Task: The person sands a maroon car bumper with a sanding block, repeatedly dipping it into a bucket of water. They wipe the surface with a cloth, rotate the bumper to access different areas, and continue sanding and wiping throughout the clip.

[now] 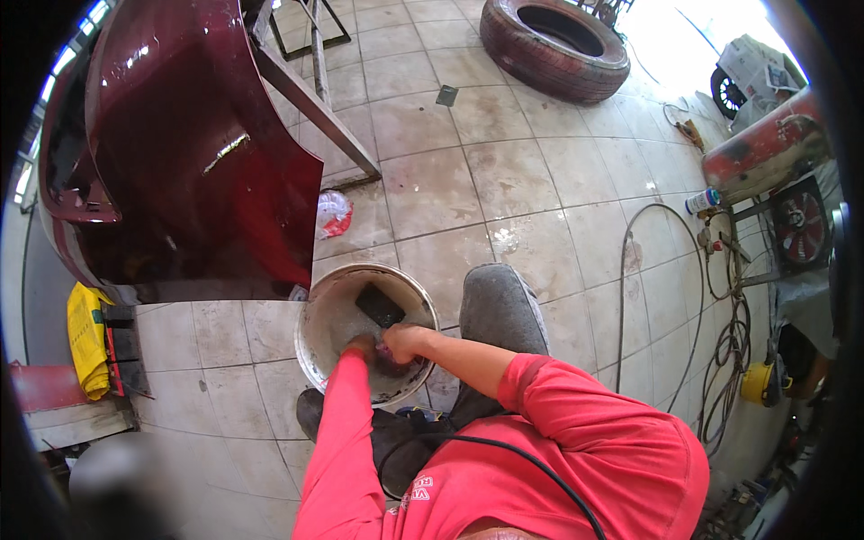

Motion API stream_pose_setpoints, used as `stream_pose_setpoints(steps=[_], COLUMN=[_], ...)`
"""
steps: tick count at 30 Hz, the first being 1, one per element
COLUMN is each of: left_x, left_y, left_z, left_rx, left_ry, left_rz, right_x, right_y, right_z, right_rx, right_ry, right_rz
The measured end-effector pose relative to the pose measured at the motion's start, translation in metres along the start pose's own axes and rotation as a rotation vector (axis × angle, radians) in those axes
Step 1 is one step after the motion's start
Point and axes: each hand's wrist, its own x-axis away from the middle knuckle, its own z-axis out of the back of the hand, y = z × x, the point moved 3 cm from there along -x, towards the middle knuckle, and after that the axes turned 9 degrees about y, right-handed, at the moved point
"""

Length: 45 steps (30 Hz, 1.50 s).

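Note:
Both my hands reach down inside a round white bucket [306,328] that stands on the floor between my feet and holds cloudy water. My right hand [407,342] is closed, its fingers curled over a dark purplish, wet-looking thing [389,362] whose kind I cannot make out. Beside it my left hand [362,344] dips low into the bucket, its fingers hidden. A flat black rectangular pad [379,306] lies in the bucket just beyond my hands, touching neither clearly.
A glossy dark red car bumper [198,162] rests on a metal stand [315,99] at the left, its lower edge close to the bucket. A tyre [558,49] lies at the back. Hoses [733,360] and a red cylinder [765,148] are at the right. A crumpled plastic bag [333,214] sits behind the bucket.

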Motion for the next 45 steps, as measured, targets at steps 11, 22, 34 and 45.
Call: stream_pose_setpoints(steps=[11, 22, 34, 45], left_x=[0.137, 0.14, 0.143, 0.329], left_y=[0.029, 0.067, 0.073, 0.004], left_z=[0.061, 0.054, 0.07, 0.265], left_rx=[0.776, 0.905, 1.245, 0.676], left_ry=[0.972, 1.125, 0.979, 2.042], left_rz=[0.194, 0.111, 0.23, 0.188], right_x=[0.028, 0.135, 0.099, 0.051], right_y=[-0.033, -0.233, -0.195, -0.018], right_z=[0.065, 0.297, 0.299, 0.135], right_rx=[-1.054, 0.248, -0.128, -0.603], right_ry=[0.155, 0.739, 0.606, 0.579], right_rz=[-0.06, 1.116, 0.912, 0.308])
